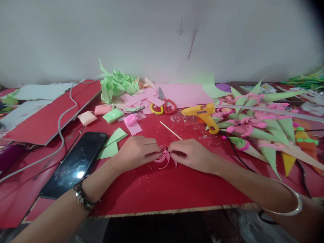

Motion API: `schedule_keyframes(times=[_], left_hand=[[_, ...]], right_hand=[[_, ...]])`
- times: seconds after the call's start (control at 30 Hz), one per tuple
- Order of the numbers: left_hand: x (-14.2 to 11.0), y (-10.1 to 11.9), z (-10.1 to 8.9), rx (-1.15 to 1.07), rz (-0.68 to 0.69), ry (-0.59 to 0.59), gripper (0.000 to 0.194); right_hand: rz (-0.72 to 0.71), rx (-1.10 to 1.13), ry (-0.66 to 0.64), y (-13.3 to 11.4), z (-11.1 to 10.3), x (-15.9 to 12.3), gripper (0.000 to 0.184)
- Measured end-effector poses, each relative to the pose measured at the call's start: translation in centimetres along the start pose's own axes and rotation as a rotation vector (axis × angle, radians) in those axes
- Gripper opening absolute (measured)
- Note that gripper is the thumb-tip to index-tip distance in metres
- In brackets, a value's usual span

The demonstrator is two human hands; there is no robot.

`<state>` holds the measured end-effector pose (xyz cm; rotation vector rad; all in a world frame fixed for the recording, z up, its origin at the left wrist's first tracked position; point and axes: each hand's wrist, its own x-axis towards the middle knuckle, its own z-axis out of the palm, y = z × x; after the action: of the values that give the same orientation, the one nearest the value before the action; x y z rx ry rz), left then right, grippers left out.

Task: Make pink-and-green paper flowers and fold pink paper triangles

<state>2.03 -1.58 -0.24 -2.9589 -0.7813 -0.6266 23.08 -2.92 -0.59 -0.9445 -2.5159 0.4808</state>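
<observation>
Pink paper strips (165, 158), curled at their loose ends, are held between both hands just above the red tabletop (157, 192). My left hand (140, 152) pinches them from the left with thumb and fingers closed. From the right, my right hand (189, 153) grips the same strips, its fingertips pressed together. The fingers hide the middle of the strips. Behind the hands a thin wooden stick (170, 130) lies slanted on the table. Beyond it to the right sits a yellow glue gun (202, 114).
Scissors (167, 105) lie beside pink paper sheets (179, 94). A phone (76, 163) rests left, near green paper pieces (111, 145) and small clay packets (112, 115). Several paper cone flowers (253, 125) are heaped right. A white cable (60, 125) crosses the red board (58, 114).
</observation>
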Motion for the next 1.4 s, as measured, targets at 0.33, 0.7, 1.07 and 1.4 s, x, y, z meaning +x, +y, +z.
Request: schedule_keyframes(times=[0.33, 0.7, 1.07, 1.4], left_hand=[[0.2, 0.7, -0.5, -0.141, -0.200, -0.013, 0.055], [0.2, 0.5, -0.4, -0.049, -0.199, -0.022, 0.051], [0.3, -0.3, -0.6, 0.139, -0.378, -0.011, 0.032], [-3.3, -5.4, -5.5, 0.221, -0.771, -0.423, 0.043]], right_hand=[[-0.012, 0.007, 0.295, -0.2, -0.1, -0.2, 0.005], [0.107, 0.015, 0.219, 0.2, 0.0, -0.1, 0.007], [0.184, 0.076, 0.143, 1.1, -0.1, 0.3, 0.012], [0.195, 0.007, 0.231, 1.8, -0.8, 0.4, 0.017]])
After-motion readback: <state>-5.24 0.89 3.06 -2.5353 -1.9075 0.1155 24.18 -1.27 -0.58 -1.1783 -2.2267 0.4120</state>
